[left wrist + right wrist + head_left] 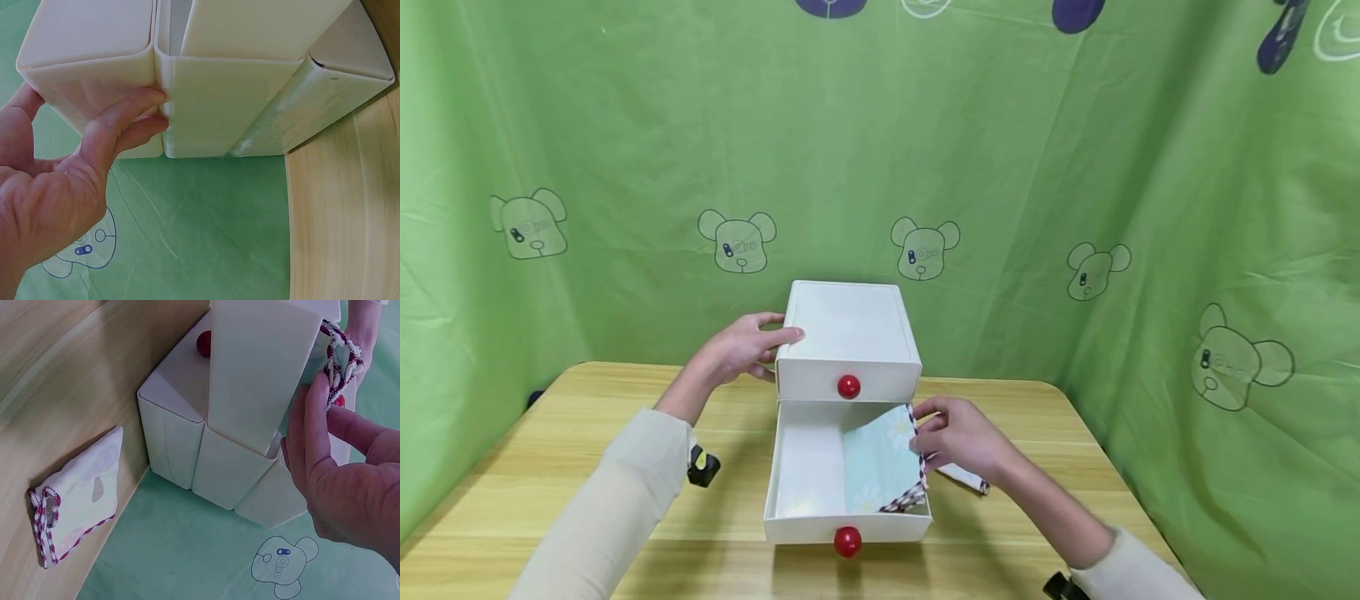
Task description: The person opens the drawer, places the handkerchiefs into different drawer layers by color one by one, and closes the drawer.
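Note:
A white drawer cabinet (853, 321) has its middle drawer (805, 467) pulled out. Inside, towards the right wall, is a folded pale blue flowered cloth (876, 458) with dark-and-white braided edging, partly tilted up. My right hand (958, 437) pinches that cloth by its right edge; in the right wrist view the fingers and thumb are at its trim, and part of the cloth is hidden behind the drawer wall. My left hand (741, 346) rests against the cabinet's upper left, the thumb on the top edge and fingertips touching the side wall (212, 106).
A second folded cloth, whitish with red-and-white edging (84, 494), lies on the wooden table (1030, 508) right of the cabinet. Red knobs (847, 542) stick out from the drawer fronts. Green printed curtain (850, 150) hangs close behind and at both sides.

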Demonstrator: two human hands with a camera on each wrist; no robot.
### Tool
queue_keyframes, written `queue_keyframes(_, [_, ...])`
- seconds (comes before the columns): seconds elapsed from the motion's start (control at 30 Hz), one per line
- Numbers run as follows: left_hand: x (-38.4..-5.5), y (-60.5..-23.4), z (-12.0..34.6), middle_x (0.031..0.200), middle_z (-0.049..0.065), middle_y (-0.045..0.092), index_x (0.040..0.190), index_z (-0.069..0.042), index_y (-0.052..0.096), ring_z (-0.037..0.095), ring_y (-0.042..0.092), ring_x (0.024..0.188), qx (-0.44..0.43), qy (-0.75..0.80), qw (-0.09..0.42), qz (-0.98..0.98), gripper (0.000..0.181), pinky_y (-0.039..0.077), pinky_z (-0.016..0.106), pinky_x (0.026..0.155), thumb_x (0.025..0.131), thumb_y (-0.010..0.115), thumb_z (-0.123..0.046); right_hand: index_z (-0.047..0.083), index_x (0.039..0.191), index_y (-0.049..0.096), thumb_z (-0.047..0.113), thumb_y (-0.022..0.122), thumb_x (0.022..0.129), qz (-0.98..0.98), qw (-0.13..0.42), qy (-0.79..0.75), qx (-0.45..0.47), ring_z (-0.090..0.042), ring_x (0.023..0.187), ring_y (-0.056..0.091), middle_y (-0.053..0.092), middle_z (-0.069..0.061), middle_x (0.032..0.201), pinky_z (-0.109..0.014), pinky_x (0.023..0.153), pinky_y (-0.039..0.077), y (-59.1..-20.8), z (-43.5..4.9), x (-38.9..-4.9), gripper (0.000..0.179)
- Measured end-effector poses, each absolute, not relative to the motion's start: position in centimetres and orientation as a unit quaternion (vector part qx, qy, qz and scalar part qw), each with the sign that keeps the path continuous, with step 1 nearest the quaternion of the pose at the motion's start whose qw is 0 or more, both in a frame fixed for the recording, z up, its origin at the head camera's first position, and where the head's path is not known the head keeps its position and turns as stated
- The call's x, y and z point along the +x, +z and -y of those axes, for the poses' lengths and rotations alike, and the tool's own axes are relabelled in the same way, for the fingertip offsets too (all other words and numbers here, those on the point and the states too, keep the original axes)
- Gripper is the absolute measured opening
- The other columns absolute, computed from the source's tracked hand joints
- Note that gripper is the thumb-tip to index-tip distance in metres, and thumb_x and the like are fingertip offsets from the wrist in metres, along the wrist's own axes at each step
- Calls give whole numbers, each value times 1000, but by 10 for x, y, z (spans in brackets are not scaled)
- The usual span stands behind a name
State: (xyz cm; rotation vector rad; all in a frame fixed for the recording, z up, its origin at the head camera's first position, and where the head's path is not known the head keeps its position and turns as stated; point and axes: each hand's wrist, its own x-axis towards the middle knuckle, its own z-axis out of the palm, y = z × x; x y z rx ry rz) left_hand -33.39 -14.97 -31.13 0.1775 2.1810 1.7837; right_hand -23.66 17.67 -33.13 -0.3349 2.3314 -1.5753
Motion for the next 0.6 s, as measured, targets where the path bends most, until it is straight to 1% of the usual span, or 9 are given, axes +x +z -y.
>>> queue_keyframes(0.33, [-334,-312,150,127,23,54,152,-10,13,32,63,101,62,621,159,-765,88,59,43,79,88,67,-37,-11,122,49,-2,66,82,-813,131,-557,-105,-22,67,65,64,-19,91,-38,65,61,-339,-168,-239,45])
queue_keyframes(0.6, [-336,-313,151,128,23,53,153,-10,13,33,63,101,63,623,159,-763,88,59,43,79,88,67,-36,-10,122,50,-3,67,81,-814,122,-561,-93,-23,73,66,64,-19,94,-36,67,61,-343,-159,-240,44])
